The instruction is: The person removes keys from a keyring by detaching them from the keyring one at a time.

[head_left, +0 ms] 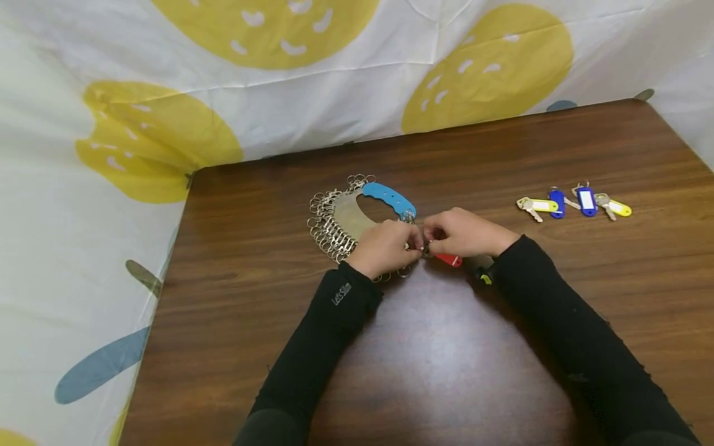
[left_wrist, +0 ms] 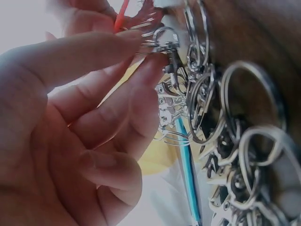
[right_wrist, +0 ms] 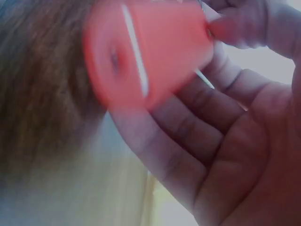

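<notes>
A key holder ring made of a metal plate [head_left: 350,214] with a blue handle [head_left: 390,197] lies on the table, many clips and split rings [left_wrist: 251,89] hanging along its edge. At its near right end my left hand [head_left: 387,248] pinches a small metal ring beside a snap clip [left_wrist: 171,54] between thumb and forefinger. Facing it, my right hand [head_left: 463,232] pinches a red key tag [right_wrist: 155,52] near its ring end, and the tag's broad end sticks out below the fingers. The fingertips of both hands nearly meet; what exactly joins there is hidden.
To the right on the brown wooden table [head_left: 234,310] lie several keys with tags, among them a yellow tag [head_left: 541,204] and a blue tag [head_left: 587,201]. A patterned cloth [head_left: 334,99] hangs behind and left of the table.
</notes>
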Motion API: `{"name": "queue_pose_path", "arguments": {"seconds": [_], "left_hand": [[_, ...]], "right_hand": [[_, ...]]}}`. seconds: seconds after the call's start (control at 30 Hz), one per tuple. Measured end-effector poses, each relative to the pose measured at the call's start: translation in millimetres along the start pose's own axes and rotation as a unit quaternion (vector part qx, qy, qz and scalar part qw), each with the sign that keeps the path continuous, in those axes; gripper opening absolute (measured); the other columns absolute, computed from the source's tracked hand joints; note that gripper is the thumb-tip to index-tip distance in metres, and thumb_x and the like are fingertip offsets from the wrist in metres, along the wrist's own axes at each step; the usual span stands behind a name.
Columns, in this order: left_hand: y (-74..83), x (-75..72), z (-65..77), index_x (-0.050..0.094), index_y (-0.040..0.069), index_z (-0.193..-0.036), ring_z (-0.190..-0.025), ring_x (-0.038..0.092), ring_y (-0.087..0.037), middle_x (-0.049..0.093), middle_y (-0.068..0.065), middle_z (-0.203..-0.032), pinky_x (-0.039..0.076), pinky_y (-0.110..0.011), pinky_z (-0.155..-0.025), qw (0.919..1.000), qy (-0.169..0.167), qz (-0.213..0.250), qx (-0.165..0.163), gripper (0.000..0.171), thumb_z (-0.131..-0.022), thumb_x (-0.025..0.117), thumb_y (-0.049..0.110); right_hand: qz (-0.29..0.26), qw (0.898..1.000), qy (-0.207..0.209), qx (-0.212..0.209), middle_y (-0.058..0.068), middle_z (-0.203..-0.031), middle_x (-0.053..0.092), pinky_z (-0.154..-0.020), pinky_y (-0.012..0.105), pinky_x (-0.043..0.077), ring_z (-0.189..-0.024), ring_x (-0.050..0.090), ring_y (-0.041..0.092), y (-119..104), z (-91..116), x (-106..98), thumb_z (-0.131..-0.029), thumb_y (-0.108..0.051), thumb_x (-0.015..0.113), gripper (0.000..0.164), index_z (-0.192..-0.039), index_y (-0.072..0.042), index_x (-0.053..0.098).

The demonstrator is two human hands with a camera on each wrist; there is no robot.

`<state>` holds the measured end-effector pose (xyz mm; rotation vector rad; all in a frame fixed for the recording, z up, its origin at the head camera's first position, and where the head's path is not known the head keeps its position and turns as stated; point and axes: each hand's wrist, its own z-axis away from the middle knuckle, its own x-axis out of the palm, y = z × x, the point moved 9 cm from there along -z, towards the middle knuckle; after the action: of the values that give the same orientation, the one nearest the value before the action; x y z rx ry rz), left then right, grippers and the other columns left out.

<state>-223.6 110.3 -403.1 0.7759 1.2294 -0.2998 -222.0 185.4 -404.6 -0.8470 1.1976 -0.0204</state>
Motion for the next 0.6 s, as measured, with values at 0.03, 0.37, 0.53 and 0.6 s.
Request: {"name": "queue_pose_path", "arguments": {"seconds": [0.03, 0.37, 0.53, 0.6], "left_hand": [[-0.3, -0.3, -0.1, 0.069, 0.022, -0.091, -0.081, 0.063, -0.010, 0.070, 0.008, -0.091, 0.048, -0.028, -0.066, 1.0000, -0.001, 0.004, -0.002, 0.005, -0.087, 0.067, 0.025], [-9.7, -6.4, -1.5, 0.064, 0.021, -0.102, -0.082, 0.063, -0.009, 0.069, 0.010, -0.091, 0.046, -0.026, -0.066, 0.9983, 0.021, 0.044, -0.033, 0.019, -0.084, 0.070, 0.023], [-11.2, -6.4, -0.9, 0.065, 0.022, -0.106, -0.074, 0.060, -0.009, 0.069, 0.011, -0.088, 0.041, -0.023, -0.060, 0.9985, 0.014, 0.038, -0.037, 0.023, -0.084, 0.070, 0.026], [-10.7, -5.8, -0.8, 0.069, 0.023, -0.100, -0.075, 0.060, -0.009, 0.070, 0.011, -0.089, 0.042, -0.024, -0.059, 0.9989, 0.009, 0.033, -0.034, 0.015, -0.085, 0.069, 0.027]], "right_hand": [[-0.015, 1.000, 0.005, 0.000, -0.003, -0.066, 0.051, -0.059, 0.025, 0.037, -0.058, 0.045, 0.010, 1, 0, -1, -0.083, -0.008, 0.058, 0.008, -0.078, -0.013, 0.057], [-0.125, 0.992, 0.010, 0.003, -0.001, -0.069, 0.048, -0.059, 0.025, 0.037, -0.060, 0.045, 0.011, 4, -3, -4, -0.089, -0.002, 0.045, 0.011, -0.089, -0.007, 0.055], [-0.163, 0.987, 0.002, 0.004, 0.000, -0.070, 0.047, -0.060, 0.024, 0.038, -0.061, 0.045, 0.011, 5, -3, -1, -0.089, 0.000, 0.044, 0.012, -0.091, -0.005, 0.054], [-0.169, 0.986, 0.002, 0.005, 0.001, -0.071, 0.047, -0.059, 0.024, 0.038, -0.062, 0.046, 0.011, 6, -3, -1, -0.091, -0.001, 0.043, 0.012, -0.092, -0.004, 0.055]]}}
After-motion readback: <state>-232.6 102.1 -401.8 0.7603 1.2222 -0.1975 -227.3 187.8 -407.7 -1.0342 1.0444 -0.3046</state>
